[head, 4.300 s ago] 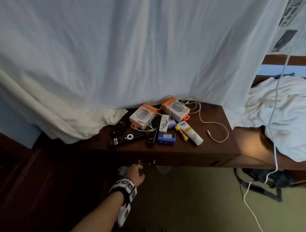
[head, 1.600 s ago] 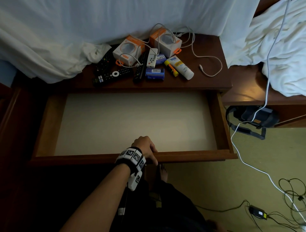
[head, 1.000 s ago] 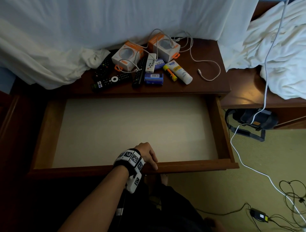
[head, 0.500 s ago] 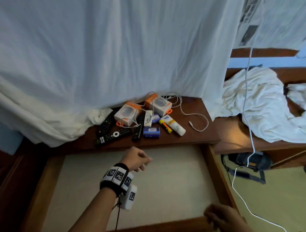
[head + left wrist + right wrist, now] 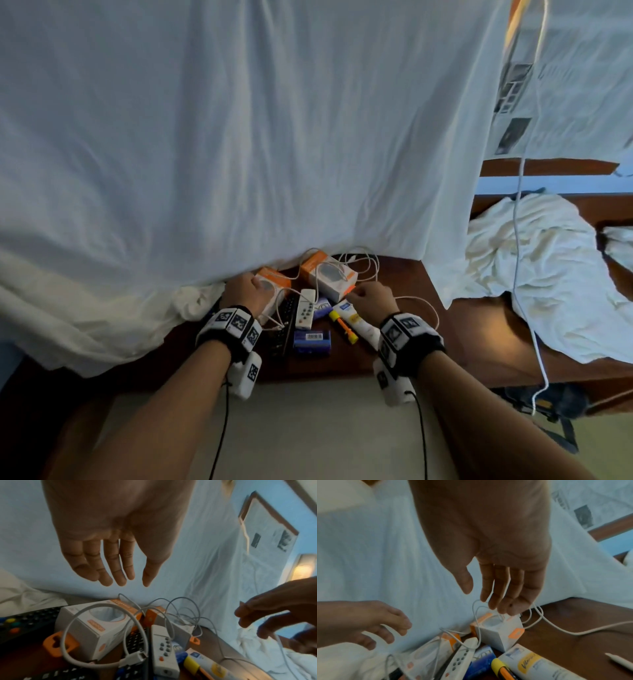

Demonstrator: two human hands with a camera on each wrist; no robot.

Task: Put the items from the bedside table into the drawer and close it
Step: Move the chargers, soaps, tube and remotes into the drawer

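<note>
Both hands reach over the open drawer (image 5: 308, 428) toward two orange-and-white boxes: left hand (image 5: 244, 291) and right hand (image 5: 371, 297) each spread, grip empty, ready to grasp.

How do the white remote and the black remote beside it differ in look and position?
The white remote is short, pale and has few grey buttons; the black remote is longer, dark and densely keyed. The white remote rests partly on other items; the black remote seems flatter on the bedside table. Both lie untouched, pointing roughly towards the curtain.
</note>
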